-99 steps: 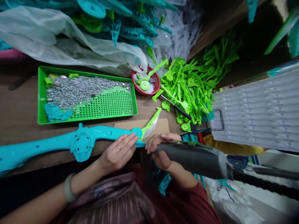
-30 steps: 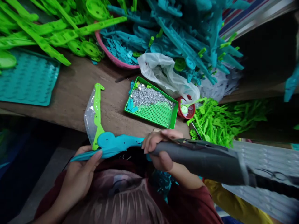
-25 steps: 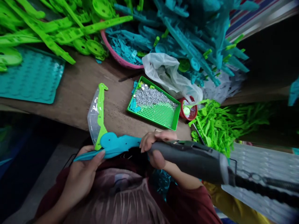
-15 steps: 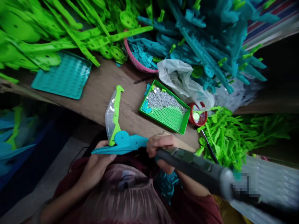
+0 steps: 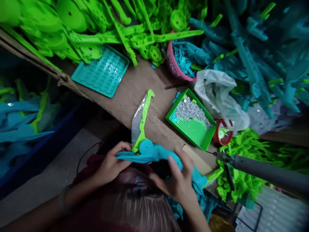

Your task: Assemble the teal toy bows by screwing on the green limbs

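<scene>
A teal plastic toy part [image 5: 154, 154] with a round hub lies across my lap at the table's edge. A green blade with a clear plastic piece [image 5: 141, 119] stands up from the hub. My left hand [image 5: 112, 162] grips the teal part's left end. My right hand [image 5: 180, 178], blurred, closes its fingers over the part's right side. The grey electric screwdriver [image 5: 263, 169] hangs free at the right, out of my hand.
A green tray [image 5: 207, 139] holds small silver screws. Behind it are a small red basket [image 5: 223, 139], a pink basket [image 5: 173, 67] of teal bits, a teal mat [image 5: 101, 72], a clear bag [image 5: 218, 95], and piles of green and teal parts.
My right hand has let go of the grey screwdriver and moved onto the teal part. The screwdriver has swung off to the right. My view has turned left.
</scene>
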The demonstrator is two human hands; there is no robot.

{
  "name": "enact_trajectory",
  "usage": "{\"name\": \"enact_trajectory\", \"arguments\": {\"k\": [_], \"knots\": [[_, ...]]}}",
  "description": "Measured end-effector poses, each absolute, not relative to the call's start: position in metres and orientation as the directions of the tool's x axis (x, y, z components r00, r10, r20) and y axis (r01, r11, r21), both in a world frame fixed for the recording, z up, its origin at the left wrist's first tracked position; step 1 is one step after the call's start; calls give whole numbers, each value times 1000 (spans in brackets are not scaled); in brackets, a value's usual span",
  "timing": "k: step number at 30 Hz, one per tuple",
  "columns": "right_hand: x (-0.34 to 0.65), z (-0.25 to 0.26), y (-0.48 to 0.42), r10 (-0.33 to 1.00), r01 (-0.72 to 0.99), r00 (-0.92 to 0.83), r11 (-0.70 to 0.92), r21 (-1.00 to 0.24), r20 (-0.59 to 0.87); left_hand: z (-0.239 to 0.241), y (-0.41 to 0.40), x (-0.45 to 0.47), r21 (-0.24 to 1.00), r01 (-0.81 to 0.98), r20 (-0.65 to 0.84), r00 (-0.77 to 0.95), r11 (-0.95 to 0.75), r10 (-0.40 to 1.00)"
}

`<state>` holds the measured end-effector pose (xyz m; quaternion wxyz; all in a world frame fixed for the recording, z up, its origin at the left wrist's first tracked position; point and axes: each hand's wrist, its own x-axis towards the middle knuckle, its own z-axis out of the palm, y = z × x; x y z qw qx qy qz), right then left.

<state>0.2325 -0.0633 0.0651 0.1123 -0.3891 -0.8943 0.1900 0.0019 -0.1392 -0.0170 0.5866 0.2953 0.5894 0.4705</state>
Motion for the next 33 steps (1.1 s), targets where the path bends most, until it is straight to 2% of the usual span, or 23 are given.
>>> {"name": "enact_trajectory", "arguments": {"k": [4, 7, 10, 13, 15, 19, 25, 30, 33], "knots": [[208, 45, -58, 561, 535, -828, 784, -315, -12, -17, -146, 3, 934, -171, -337, -133, 313, 932], [206, 39, -51, 564, 547, -824, 769, -332, -51, -18, -143, -2, 959, -129, -262, -64, 252, 963], [212, 40, -49, 588, 572, -805, 731, -371, -83, -19, -133, -13, 966, -117, -216, 119, 230, 969], [216, 40, -49, 578, 552, -814, 734, -396, -62, -17, -124, -19, 958, -96, -241, 234, 269, 942], [216, 40, -48, 576, 537, -817, 735, -413, -38, -14, -123, -14, 946, -102, -290, 164, 308, 943], [217, 39, -45, 555, 491, -832, 755, -434, 25, -9, -133, 10, 921, -155, -373, -87, 357, 924], [216, 38, -47, 538, 470, -841, 778, -417, 57, -9, -150, 31, 801, -227, -598, -299, 554, 743], [212, 46, -47, 638, 602, -764, 647, -468, -102, -10, -147, 28, 853, -144, -521, -245, 501, 817], [210, 52, -44, 659, 650, -724, 556, -518, -202, -8, -141, 23, 846, -160, -533, -213, 509, 819]]}}
